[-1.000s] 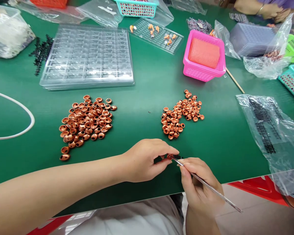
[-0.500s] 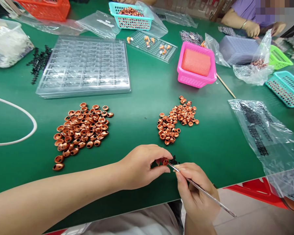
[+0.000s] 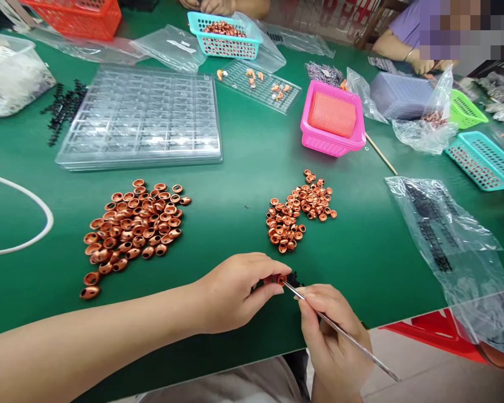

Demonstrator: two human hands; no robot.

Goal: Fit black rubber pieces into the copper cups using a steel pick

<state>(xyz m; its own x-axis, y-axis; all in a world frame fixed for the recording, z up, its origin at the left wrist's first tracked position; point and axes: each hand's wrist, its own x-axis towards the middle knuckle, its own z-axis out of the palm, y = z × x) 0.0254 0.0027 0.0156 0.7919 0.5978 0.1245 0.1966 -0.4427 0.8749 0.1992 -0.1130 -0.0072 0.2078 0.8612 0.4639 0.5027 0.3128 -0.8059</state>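
Note:
Near the table's front edge, my left hand pinches one copper-coloured ring-like piece between thumb and fingers. My right hand grips a thin metal tool like a pen, its tip touching that piece. Small black parts lie just behind the tool's tip, partly hidden by my hands. A pile of larger copper pieces spreads to the left of my hands. Beyond my hands sits a second pile of smaller copper pieces.
Stacked clear trays lie at the back left. A pink basket with a red block stands behind the smaller pile. Plastic bags, a teal basket and a white cord lie around. Other people's hands show across the table.
The whole view has shifted slightly, so the table things sit a little lower and further left. Another person's hands now show more at the top. My hands keep the same hold.

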